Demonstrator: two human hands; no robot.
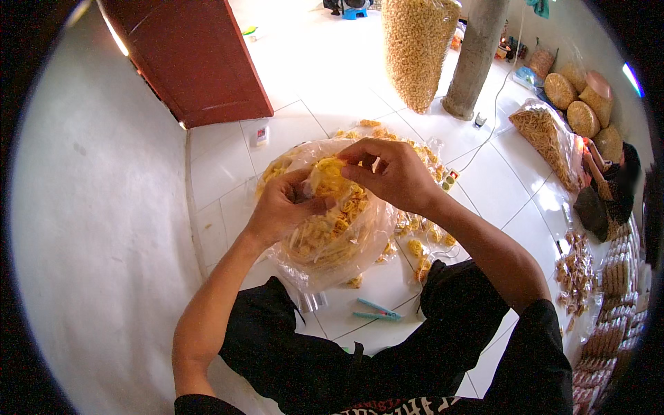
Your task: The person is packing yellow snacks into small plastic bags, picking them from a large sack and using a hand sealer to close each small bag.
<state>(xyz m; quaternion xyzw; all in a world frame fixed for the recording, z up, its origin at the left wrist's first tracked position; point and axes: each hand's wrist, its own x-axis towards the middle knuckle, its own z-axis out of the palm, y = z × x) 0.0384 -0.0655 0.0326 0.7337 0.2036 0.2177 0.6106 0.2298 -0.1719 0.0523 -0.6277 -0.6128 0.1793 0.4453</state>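
Observation:
A large clear plastic bag [321, 249] of yellow, curled snack pieces stands open on the floor before me. Over its mouth, my left hand [285, 205] and my right hand [391, 171] hold a small clear bag [328, 174] with yellow snack in it between them. The left fingers grip its left side; the right thumb and fingertips are at its upper right edge. Small filled snack packets [415, 248] lie around the big bag's far and right sides. A turquoise hair-straightener-like tool [377, 311] rests on the tiles between my legs, beside clear plastic film [311, 302].
An extension socket [450, 179] with a white cable lies at the right. Beyond stand a tall snack sack [417, 57] and a concrete pillar [474, 62]. A brown-red door [202, 67] is at the upper left. At the far right, a person [612, 192] sits beside a snack bag [550, 140].

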